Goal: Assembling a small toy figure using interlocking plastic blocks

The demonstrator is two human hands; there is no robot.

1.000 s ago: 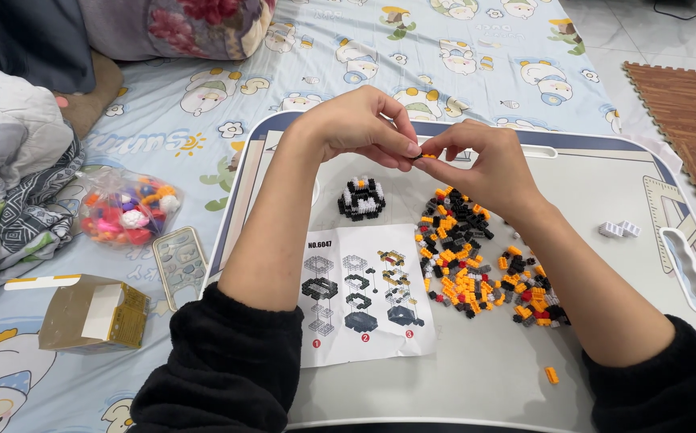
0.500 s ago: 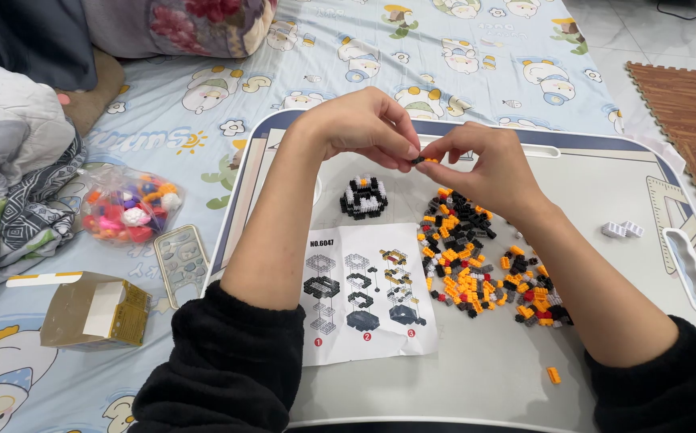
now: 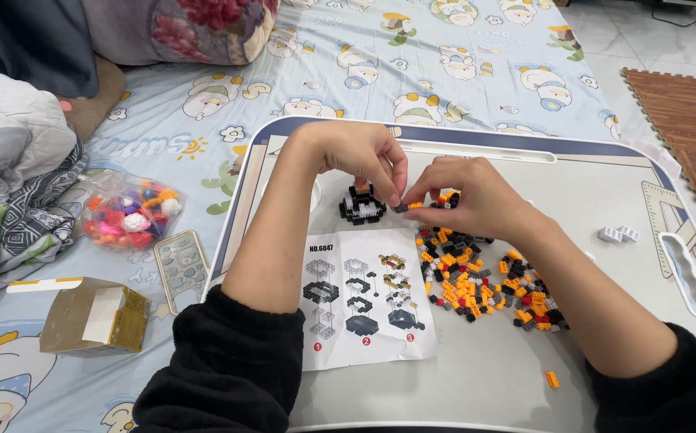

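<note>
My left hand (image 3: 364, 156) and my right hand (image 3: 464, 196) meet fingertip to fingertip over a grey lap tray (image 3: 604, 172). Between the fingertips they pinch a tiny dark brick piece (image 3: 402, 208), too small to make out well. Just below the left fingers stands a small black-and-white brick model (image 3: 361, 205). A heap of orange, black and grey mini bricks (image 3: 476, 277) lies under and beside my right wrist. A printed instruction sheet (image 3: 362, 297) lies flat by my left forearm.
Two white bricks (image 3: 618, 234) and one stray orange brick (image 3: 552, 379) lie on the tray. On the patterned bedsheet to the left are a bag of coloured pieces (image 3: 127, 212), a clear flat case (image 3: 181, 269) and an open cardboard box (image 3: 91, 314). Brown floor mat (image 3: 688, 120) at right.
Both hands have come down and nearer to me, from above the model to right beside it, still pinching the small piece together.
</note>
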